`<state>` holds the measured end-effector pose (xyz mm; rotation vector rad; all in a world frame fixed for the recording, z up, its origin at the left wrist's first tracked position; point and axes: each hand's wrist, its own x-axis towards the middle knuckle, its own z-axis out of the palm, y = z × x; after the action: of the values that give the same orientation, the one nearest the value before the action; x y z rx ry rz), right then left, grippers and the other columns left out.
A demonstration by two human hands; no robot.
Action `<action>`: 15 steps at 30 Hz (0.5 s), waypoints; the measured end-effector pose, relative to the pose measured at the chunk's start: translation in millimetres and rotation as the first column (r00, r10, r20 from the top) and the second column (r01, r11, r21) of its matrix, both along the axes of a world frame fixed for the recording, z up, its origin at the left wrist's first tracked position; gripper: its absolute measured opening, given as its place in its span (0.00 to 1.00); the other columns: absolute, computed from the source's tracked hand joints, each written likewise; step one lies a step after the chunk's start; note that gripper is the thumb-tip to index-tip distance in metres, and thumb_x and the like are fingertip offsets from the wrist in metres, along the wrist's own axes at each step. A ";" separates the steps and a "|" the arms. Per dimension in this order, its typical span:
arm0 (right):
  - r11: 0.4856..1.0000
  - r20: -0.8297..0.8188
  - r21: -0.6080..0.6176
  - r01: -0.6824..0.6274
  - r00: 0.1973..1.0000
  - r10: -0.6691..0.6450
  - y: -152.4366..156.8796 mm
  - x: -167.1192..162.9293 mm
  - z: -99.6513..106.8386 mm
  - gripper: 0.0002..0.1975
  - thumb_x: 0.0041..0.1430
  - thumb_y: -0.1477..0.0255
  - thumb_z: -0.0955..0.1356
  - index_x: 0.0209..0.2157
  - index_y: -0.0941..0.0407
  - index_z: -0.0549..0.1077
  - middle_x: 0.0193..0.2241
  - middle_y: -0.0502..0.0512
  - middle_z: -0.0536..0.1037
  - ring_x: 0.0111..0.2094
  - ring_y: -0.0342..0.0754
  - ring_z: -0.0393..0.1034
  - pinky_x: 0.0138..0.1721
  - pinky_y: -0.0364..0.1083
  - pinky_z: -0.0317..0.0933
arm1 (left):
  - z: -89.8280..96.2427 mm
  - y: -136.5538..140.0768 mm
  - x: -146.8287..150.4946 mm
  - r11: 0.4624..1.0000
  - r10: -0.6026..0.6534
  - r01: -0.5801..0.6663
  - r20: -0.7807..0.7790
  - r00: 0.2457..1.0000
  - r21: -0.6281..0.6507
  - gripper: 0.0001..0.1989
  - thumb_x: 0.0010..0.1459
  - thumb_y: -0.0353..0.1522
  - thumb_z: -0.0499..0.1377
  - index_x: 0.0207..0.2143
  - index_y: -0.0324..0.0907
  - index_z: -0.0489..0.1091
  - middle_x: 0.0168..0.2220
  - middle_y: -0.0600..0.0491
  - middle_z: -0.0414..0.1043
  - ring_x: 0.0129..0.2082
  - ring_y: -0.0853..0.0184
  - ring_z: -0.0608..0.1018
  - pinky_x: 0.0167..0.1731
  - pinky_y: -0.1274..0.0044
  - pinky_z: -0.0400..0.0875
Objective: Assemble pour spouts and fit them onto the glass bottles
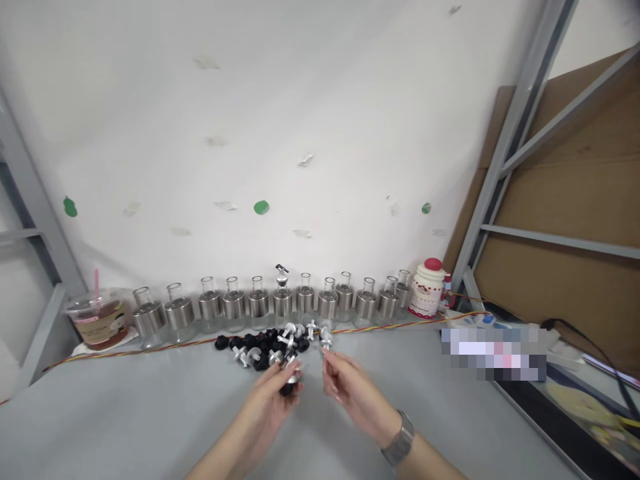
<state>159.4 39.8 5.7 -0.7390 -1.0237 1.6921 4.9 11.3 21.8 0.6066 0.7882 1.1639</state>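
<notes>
Near the table's middle, my left hand (273, 393) is closed around a silver-and-black bottle pourer (290, 383), partly hidden by the fingers. My right hand (353, 393), with a watch on the wrist, has thumb and fingertips pinched together. Anything between those fingertips is too small to make out. Just beyond them lies a clear-white plastic fitting (326, 335). A loose pile of black caps (263, 339) and pale plastic fittings (240, 357) lies ahead of both hands. Behind it stands a row of glass bottles with steel sleeves (259, 303); one bottle (283, 302) bears a pourer (282, 272).
A lidded drink cup (100, 323) with a pink straw stands far left. At the row's right end is a white jar (425, 293) with a red top. A twisted red-yellow wire (380, 327) crosses the grey table (175, 407). Flat items and cables lie at right.
</notes>
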 end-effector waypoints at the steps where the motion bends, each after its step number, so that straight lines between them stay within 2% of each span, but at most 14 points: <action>1: 0.999 0.024 0.020 0.026 0.999 -0.026 -0.2 1.0 2.1 0.15 0.52 0.62 0.65 0.21 0.57 0.61 0.13 0.43 0.59 0.15 0.36 0.50 0.17 0.40 0.42 | -2.4 1.9 -0.6 1.000 0.008 -0.008 0.003 1.000 0.008 0.09 0.49 0.31 0.60 0.34 0.37 0.68 0.30 0.52 0.70 0.30 0.70 0.74 0.29 0.80 0.65; 4: 0.994 0.092 0.083 0.076 0.992 -0.083 0.4 3.4 5.4 0.12 0.52 0.63 0.65 0.24 0.57 0.63 0.13 0.42 0.60 0.14 0.37 0.51 0.18 0.39 0.46 | -8.2 8.4 -3.1 1.000 -0.012 0.012 0.022 1.000 0.010 0.10 0.53 0.34 0.56 0.34 0.36 0.68 0.30 0.48 0.74 0.32 0.63 0.77 0.31 0.76 0.67; 7: 0.950 0.244 0.220 0.221 0.930 -0.273 10.5 8.8 3.0 0.10 0.49 0.64 0.65 0.29 0.57 0.65 0.17 0.45 0.66 0.18 0.41 0.60 0.21 0.41 0.55 | -9.0 13.1 -7.4 0.997 -0.070 0.071 0.039 0.997 -0.023 0.16 0.56 0.41 0.51 0.32 0.36 0.68 0.33 0.45 0.76 0.36 0.61 0.77 0.34 0.75 0.67; 10: 0.833 0.317 0.364 0.416 0.786 -0.531 35.5 23.9 -0.9 0.15 0.42 0.68 0.67 0.35 0.56 0.66 0.27 0.51 0.70 0.27 0.46 0.66 0.29 0.45 0.61 | -7.5 15.6 -13.2 0.996 -0.078 0.080 0.040 0.996 -0.041 0.19 0.55 0.44 0.49 0.32 0.37 0.68 0.36 0.45 0.76 0.38 0.61 0.77 0.36 0.76 0.66; 13: 0.727 0.325 0.410 0.551 0.657 -0.681 69.9 49.7 -0.7 0.17 0.39 0.72 0.66 0.36 0.56 0.66 0.32 0.54 0.70 0.32 0.48 0.66 0.31 0.47 0.62 | -7.2 17.6 -18.1 0.996 -0.081 0.083 0.056 0.995 -0.034 0.19 0.55 0.45 0.50 0.33 0.37 0.68 0.36 0.46 0.76 0.38 0.62 0.76 0.37 0.76 0.65; 15: 0.632 0.320 0.454 0.628 0.547 -0.774 92.4 69.3 1.9 0.19 0.38 0.73 0.65 0.38 0.57 0.65 0.35 0.56 0.69 0.35 0.49 0.65 0.35 0.48 0.61 | -7.9 18.8 -19.8 0.996 -0.080 0.083 0.063 0.995 -0.043 0.20 0.54 0.46 0.50 0.32 0.37 0.69 0.34 0.46 0.76 0.36 0.63 0.77 0.36 0.76 0.65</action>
<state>228.7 132.2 7.6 -1.2265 -1.0641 0.6101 -14.9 30.1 13.9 0.5584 0.7294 1.0822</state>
